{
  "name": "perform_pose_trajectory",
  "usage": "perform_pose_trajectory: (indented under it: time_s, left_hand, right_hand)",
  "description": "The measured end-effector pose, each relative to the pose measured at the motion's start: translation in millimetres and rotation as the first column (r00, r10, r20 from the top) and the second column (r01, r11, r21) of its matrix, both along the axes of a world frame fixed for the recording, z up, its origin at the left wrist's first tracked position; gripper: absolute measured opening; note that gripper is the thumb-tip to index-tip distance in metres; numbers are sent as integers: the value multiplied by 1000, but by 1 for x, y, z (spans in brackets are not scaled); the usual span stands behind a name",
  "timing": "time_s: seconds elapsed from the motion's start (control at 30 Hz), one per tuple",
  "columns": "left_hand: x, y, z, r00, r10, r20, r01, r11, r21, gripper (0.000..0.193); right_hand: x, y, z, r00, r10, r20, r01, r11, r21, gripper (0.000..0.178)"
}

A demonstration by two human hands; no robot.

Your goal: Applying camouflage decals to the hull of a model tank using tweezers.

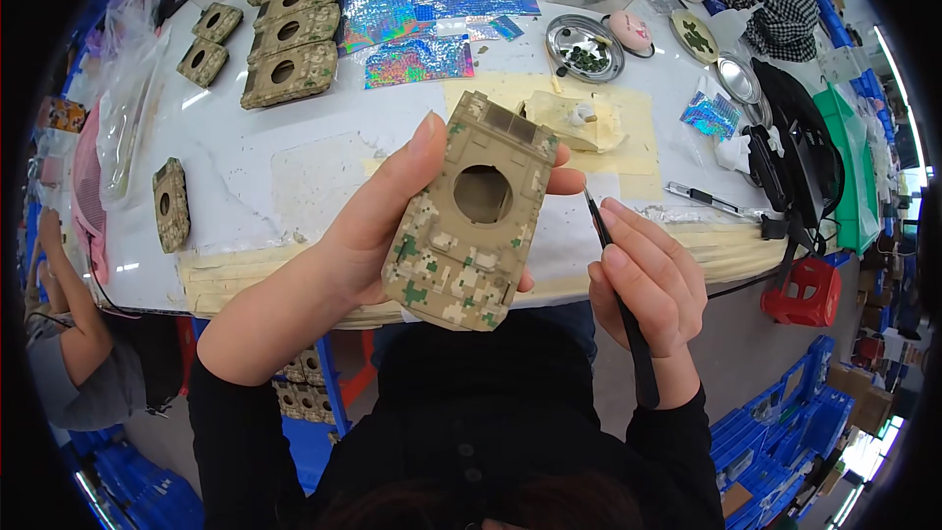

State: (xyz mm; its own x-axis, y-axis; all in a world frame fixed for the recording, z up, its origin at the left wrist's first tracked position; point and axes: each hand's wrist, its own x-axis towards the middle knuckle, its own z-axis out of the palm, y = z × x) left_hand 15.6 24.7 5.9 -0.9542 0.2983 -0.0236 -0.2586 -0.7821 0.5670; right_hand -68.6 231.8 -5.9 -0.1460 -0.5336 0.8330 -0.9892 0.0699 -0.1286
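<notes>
My left hand point(378, 201) is closed around a model tank hull point(444, 260), its thumb along one side and fingertips showing at the other. The hull is tan with a pixel camouflage of green, brown and white, and a round hole opens in its top. My right hand point(653, 280) pinches black tweezers point(628, 319) whose thin tip points up, close to the fingertips of my left hand and apart from the hull. Beyond the hull, a round metal dish point(616, 61) contains small dark green bits.
Several camouflage hulls point(285, 88) stand at the back left, and a single hull point(171, 206) lies at the left. Shiny holographic sheets point(378, 10) are at the back. A craft knife point(705, 198) and a black bag point(800, 128) lie at the right. Another person's arm point(74, 275) shows at far left.
</notes>
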Motion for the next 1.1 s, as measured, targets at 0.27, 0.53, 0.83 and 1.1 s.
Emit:
perform_pose_trajectory:
  time_s: [0.27, 0.53, 0.83, 1.1]
  left_hand:
    - [0, 0, 1, 1000, 23, -4, -23, 1000, -9, 70]
    - [-1, -1, 0, 1000, 13, 0, -13, 1000, -8, 71]
    - [-1, -1, 0, 1000, 25, 1, -25, 999, 26, 69]
    - [-1, -1, 1, 999, 47, 4, -47, 999, -12, 69]
  right_hand:
    - [2, 0, 1, 1000, -22, -21, 22, 1000, 14, 20]
    - [2, -1, 0, 999, -31, -29, 31, 999, 9, 20]
    - [2, -2, 1, 999, -26, -25, 27, 1000, 11, 20]
    - [5, 5, 6, 980, 47, 195, -42, 999, -27, 21]
